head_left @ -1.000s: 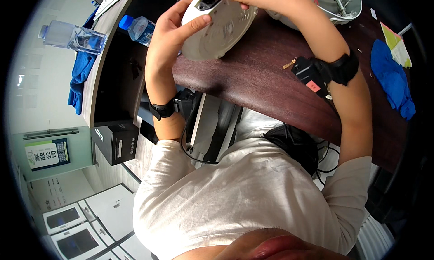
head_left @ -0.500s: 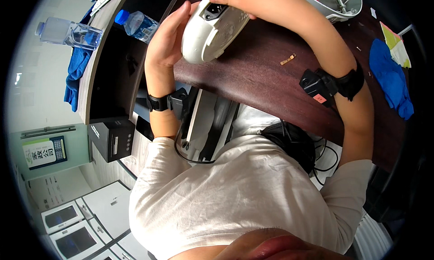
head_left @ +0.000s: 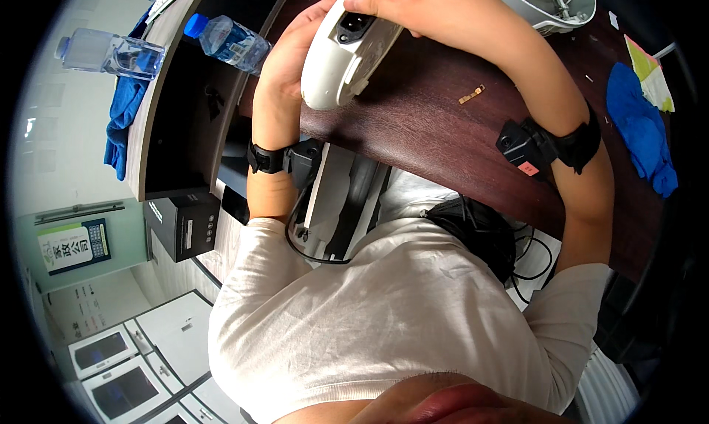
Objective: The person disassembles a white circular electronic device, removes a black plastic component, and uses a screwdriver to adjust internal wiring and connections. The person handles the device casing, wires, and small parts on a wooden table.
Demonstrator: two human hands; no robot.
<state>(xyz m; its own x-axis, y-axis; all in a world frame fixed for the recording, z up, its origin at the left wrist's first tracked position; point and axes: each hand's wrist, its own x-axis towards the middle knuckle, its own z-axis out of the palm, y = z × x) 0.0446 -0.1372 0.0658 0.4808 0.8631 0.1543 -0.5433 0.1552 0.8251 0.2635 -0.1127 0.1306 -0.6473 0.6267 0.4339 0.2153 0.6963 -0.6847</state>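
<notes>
A white, rounded plastic appliance part point(head_left: 325, 73) with a black power inlet is held tilted on edge above the dark table. My left hand point(head_left: 292, 51) is closed round its left side, with the fingers mostly hidden behind it. Over the top edge, my right hand point(head_left: 388, 0) grips it with the thumb just above the inlet. To the right of that hand, a white appliance housing point(head_left: 583, 14) lies open, with metal parts and a red wire inside; the frame's upper edge cuts it off.
On the dark wooden table point(head_left: 428, 129) lie a small brass-coloured strip point(head_left: 471, 94), a blue cloth point(head_left: 639, 125) and yellow-and-white paper point(head_left: 650, 73). At left are a blue-capped water bottle point(head_left: 229, 44), a clear bottle point(head_left: 111, 53) on a shelf, and a black box point(head_left: 181, 225).
My left wrist has shifted right and its fingers have closed in behind the white part. The part has turned slightly more upright. My right thumb stays near the inlet.
</notes>
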